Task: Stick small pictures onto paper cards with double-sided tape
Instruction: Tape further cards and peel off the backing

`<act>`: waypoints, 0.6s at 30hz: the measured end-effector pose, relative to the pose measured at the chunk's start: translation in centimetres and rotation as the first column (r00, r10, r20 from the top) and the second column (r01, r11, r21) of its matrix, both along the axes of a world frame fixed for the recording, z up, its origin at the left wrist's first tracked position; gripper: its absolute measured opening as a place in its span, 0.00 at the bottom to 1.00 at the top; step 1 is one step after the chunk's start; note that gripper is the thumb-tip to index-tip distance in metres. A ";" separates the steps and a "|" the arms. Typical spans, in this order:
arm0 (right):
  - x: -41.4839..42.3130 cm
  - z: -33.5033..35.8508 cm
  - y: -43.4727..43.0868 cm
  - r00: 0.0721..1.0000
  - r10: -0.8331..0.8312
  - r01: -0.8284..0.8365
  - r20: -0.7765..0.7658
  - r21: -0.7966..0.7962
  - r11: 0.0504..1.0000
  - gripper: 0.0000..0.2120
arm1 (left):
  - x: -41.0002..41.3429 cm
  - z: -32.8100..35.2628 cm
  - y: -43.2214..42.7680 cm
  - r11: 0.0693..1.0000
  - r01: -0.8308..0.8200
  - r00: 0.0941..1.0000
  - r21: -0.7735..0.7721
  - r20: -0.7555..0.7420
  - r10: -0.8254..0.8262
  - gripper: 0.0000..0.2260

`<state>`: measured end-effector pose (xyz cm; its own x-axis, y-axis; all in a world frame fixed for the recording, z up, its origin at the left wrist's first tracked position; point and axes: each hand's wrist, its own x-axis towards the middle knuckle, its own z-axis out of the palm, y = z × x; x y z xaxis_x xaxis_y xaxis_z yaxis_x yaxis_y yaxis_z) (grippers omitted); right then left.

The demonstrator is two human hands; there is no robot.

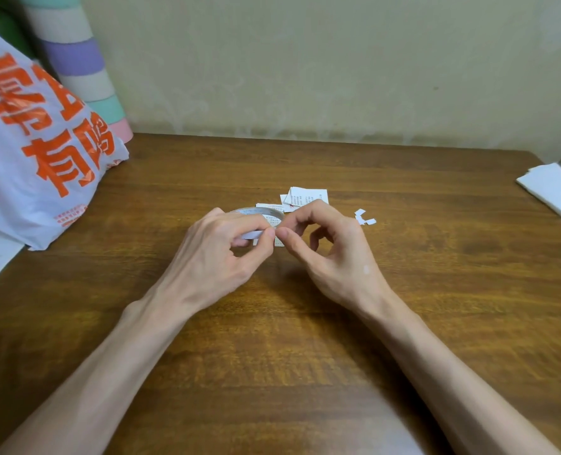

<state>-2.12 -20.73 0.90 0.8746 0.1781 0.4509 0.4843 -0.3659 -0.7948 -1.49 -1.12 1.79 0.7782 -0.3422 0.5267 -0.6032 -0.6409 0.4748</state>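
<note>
wooden table [305, 339], left hand [220, 254] gripping tape roll [259, 212], right hand [331, 254] pinching

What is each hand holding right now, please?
Left hand: grips the tape roll.
Right hand: thumb and forefinger pinch the same roll's loose end.

Large orange characters "有鸣" stand on the white plastic bag [16, 178]; print on the paper slips [308, 196] is illegible.
</note>
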 end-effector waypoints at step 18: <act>-1.8 1.9 1.7 0.997 0.036 -0.055 0.062 0.337 0.940 0.03 | 0.3 1.5 1.2 0.885 0.121 0.944 -0.449 -0.223 -0.242 0.15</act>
